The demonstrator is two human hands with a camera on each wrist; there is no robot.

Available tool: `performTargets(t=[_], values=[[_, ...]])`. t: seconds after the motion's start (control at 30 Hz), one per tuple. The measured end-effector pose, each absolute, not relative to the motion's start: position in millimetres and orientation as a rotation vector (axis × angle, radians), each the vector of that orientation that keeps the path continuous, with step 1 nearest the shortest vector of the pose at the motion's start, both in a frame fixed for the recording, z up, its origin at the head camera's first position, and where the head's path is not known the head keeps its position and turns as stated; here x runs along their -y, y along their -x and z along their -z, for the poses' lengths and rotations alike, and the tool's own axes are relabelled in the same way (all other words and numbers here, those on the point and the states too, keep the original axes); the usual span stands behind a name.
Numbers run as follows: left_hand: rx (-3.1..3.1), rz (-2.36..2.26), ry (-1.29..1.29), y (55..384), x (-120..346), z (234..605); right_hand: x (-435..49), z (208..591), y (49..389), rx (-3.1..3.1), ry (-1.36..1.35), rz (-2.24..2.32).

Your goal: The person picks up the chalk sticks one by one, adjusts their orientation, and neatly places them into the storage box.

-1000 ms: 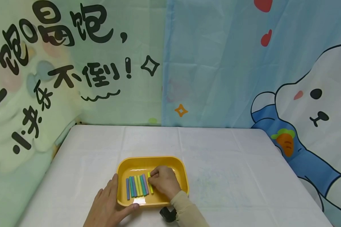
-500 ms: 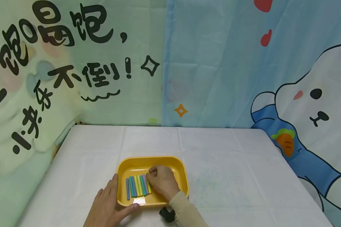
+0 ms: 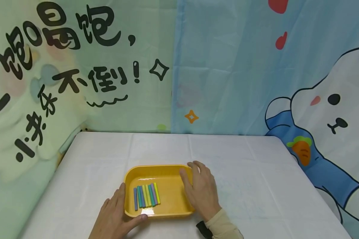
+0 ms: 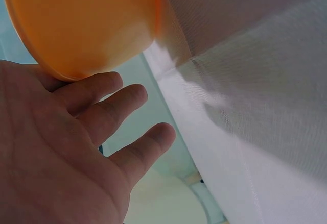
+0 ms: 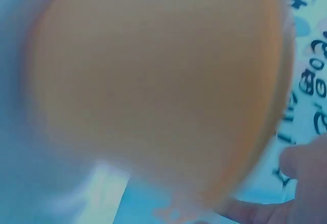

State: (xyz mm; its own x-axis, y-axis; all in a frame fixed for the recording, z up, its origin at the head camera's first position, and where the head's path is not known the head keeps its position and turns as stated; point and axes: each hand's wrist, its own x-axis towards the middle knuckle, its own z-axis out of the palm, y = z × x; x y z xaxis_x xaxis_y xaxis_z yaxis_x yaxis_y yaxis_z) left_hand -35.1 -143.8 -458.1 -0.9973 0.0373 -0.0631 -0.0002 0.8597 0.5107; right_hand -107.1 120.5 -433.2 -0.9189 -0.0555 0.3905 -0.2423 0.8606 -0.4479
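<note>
A yellow tray (image 3: 161, 167) lies on the white cloth in the head view. In its left half several slim sticks (image 3: 147, 196) that look like chalk stand side by side in a row, in purple, teal, blue and yellow; a yellow stick (image 3: 157, 193) ends the row on the right. My left hand (image 3: 116, 212) rests along the tray's left side, thumb at the front rim, its fingers extended in the left wrist view. At the right rim is my right hand (image 3: 201, 189), empty, thumb over the edge and fingers loosely spread. The right wrist view is blurred.
The white tablecloth (image 3: 251, 176) stretches around the tray to the table's back edge. Behind it hang printed curtains (image 3: 227, 83), with a cartoon bear at the right. A black band (image 3: 204, 229) shows by the right sleeve (image 3: 224, 225).
My right hand has let go of the yellow stick, now lined up against the row, and moved right to the tray's right rim. The left hand has stayed put.
</note>
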Motion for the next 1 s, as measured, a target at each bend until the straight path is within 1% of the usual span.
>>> performTargets(t=[0.23,0.43,0.57,0.67,0.8,1.0], values=[[-2.961,-0.790,-0.047,34.2,145.2,457.2,-190.1,438.2,93.8,2.768,-0.053,-0.629],[-3.096,-0.665,-0.155,37.6,156.5,451.7,-223.3,442.9,82.8,2.791,0.023,-0.619],[-3.309,-0.434,-0.243,47.1,166.7,446.8,-230.2,447.9,77.8,2.812,0.043,-0.616],[-3.383,-0.297,-0.251,54.6,173.7,441.3,-229.4,452.7,74.8,2.834,0.058,-0.621],[-3.369,-0.240,-0.238,61.0,177.7,437.5,-228.3,456.3,73.2,2.820,0.053,-0.636],[-3.344,-0.233,-0.203,62.2,179.3,439.2,-228.7,456.8,73.1,2.765,0.010,-0.642]])
